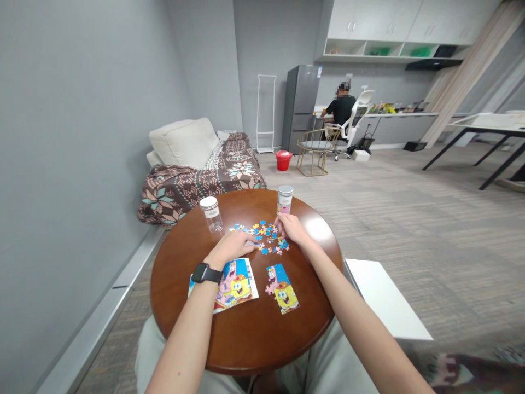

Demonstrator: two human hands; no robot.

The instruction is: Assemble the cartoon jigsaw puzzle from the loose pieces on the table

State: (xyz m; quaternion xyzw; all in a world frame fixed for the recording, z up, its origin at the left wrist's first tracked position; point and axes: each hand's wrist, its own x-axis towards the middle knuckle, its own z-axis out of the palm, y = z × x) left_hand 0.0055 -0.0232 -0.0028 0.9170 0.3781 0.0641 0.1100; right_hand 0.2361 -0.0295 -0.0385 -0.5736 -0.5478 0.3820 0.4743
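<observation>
Loose jigsaw puzzle pieces (269,239) in blue, pink and yellow lie scattered in the middle of the round brown table (246,350). My left hand (234,244), with a black watch on its wrist, rests at their left edge, fingers stretched out over some pieces. At their right edge, my right hand (291,227) has its fingers bent together and downward; what they hold, if anything, is hidden. A partly joined cartoon puzzle (284,290) lies nearer to me, right of centre. The printed picture sheet (240,285) is left of it, partly under my left forearm.
A clear jar with a white lid (211,214) stands at the table's back left. A labelled jar with a silvery lid (285,200) stands just behind my right hand. A white box-like surface (385,298) is to the right. Farther off, a person (343,109) sits at a counter.
</observation>
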